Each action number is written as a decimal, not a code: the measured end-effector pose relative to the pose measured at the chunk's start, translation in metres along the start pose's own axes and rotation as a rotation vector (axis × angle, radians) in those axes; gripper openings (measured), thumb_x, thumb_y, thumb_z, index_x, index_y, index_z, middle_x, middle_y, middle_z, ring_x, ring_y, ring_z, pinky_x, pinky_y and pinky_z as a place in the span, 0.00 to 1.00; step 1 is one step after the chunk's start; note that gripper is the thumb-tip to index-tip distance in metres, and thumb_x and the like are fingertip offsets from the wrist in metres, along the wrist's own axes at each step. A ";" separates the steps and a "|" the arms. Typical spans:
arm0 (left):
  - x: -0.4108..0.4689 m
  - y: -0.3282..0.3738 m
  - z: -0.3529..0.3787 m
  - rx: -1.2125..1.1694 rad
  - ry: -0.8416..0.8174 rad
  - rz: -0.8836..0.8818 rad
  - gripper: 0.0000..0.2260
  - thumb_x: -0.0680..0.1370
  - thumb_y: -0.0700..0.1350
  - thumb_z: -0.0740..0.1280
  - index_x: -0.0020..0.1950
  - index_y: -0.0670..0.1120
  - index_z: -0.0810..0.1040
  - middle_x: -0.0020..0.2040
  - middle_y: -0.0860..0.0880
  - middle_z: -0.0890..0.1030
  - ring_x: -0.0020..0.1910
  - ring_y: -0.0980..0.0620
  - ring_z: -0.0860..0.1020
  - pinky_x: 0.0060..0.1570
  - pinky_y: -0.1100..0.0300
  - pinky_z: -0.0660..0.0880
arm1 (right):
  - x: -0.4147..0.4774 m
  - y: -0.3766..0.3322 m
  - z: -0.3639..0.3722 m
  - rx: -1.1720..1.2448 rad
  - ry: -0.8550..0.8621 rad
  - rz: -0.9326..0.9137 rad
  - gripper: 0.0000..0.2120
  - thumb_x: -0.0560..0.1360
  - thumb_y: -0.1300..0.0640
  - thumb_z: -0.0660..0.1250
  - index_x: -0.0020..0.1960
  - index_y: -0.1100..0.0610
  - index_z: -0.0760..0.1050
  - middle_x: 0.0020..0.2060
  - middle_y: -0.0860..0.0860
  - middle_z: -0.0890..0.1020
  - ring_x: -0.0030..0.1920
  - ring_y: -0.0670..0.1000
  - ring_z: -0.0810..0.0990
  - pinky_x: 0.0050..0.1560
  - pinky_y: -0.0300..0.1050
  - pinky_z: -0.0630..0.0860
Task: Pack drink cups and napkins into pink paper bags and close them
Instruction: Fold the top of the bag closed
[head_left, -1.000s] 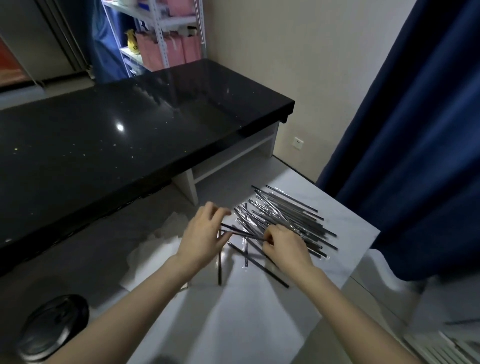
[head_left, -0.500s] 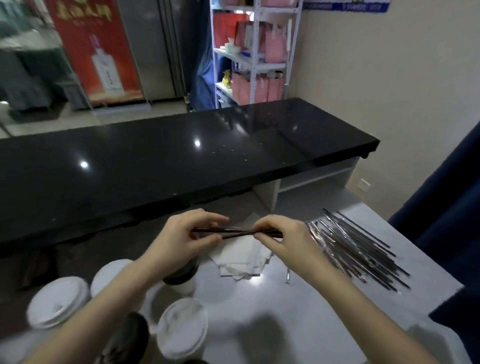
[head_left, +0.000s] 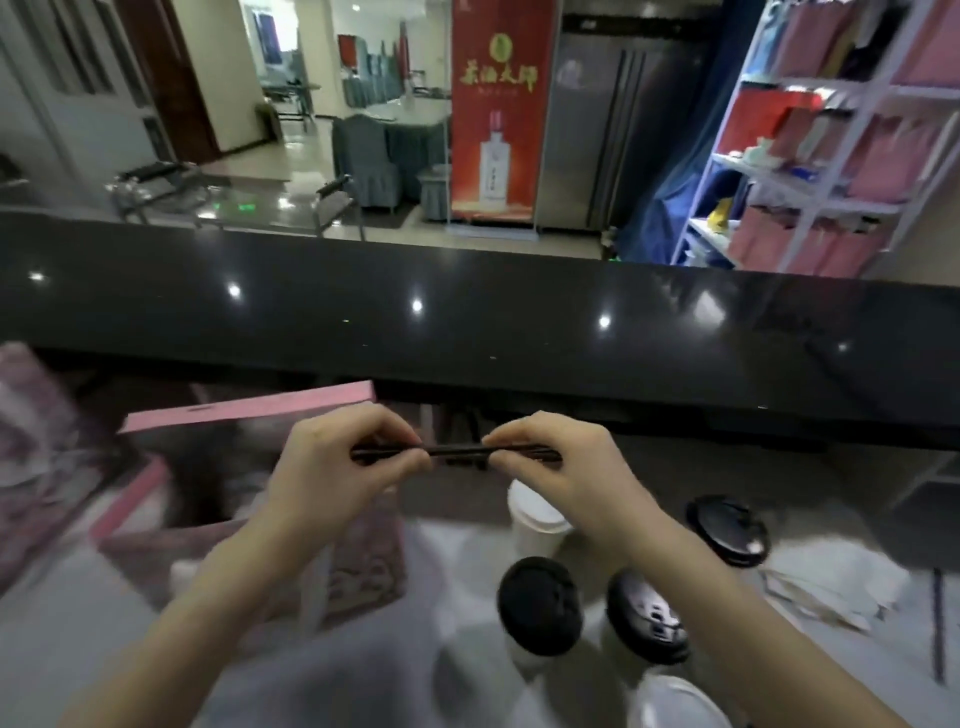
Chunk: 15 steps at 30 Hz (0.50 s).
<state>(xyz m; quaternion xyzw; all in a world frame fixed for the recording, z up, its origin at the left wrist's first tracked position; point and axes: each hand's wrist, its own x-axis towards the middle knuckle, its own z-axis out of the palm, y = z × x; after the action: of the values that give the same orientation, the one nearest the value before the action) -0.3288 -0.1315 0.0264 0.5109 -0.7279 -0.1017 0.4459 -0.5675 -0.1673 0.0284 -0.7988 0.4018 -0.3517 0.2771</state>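
Off their pile now, the straws (head_left: 457, 451) hover by the pink bag's (head_left: 249, 410) right edge — left hand (head_left: 332, 480) and right hand (head_left: 563, 480) pinching them in curled fingers (bag-bound, likely).

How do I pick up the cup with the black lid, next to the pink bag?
Hold the black-lidded cup by its white wall under the lid, coming from the pink bag side: it stands upright, and another cup crowds its other side.

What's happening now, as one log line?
left hand: pinches straws | right hand: pinches straws | pink bag: open, left | cups: lidded, outside bag
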 end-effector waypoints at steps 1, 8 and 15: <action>-0.008 -0.012 -0.023 0.023 0.030 -0.004 0.07 0.67 0.47 0.78 0.40 0.52 0.82 0.36 0.59 0.82 0.37 0.61 0.80 0.39 0.67 0.75 | 0.011 -0.014 0.021 -0.006 -0.014 -0.032 0.07 0.75 0.58 0.71 0.52 0.52 0.83 0.44 0.46 0.83 0.48 0.43 0.81 0.52 0.38 0.76; -0.051 -0.092 -0.126 0.185 0.089 -0.101 0.08 0.67 0.49 0.78 0.40 0.52 0.80 0.37 0.58 0.80 0.38 0.57 0.79 0.38 0.58 0.76 | 0.067 -0.081 0.135 -0.133 -0.191 -0.095 0.11 0.76 0.62 0.67 0.56 0.51 0.82 0.48 0.45 0.81 0.52 0.43 0.79 0.57 0.41 0.75; -0.069 -0.125 -0.144 0.189 -0.102 -0.184 0.18 0.68 0.53 0.77 0.55 0.53 0.80 0.49 0.60 0.77 0.53 0.59 0.74 0.54 0.58 0.74 | 0.097 -0.088 0.172 -0.291 -0.318 -0.002 0.14 0.76 0.63 0.66 0.56 0.48 0.82 0.49 0.45 0.81 0.53 0.46 0.79 0.58 0.45 0.76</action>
<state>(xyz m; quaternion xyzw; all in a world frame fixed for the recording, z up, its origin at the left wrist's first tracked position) -0.1334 -0.0873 -0.0030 0.6093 -0.7061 -0.0988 0.3470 -0.3515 -0.1745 0.0215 -0.8763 0.3987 -0.1596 0.2184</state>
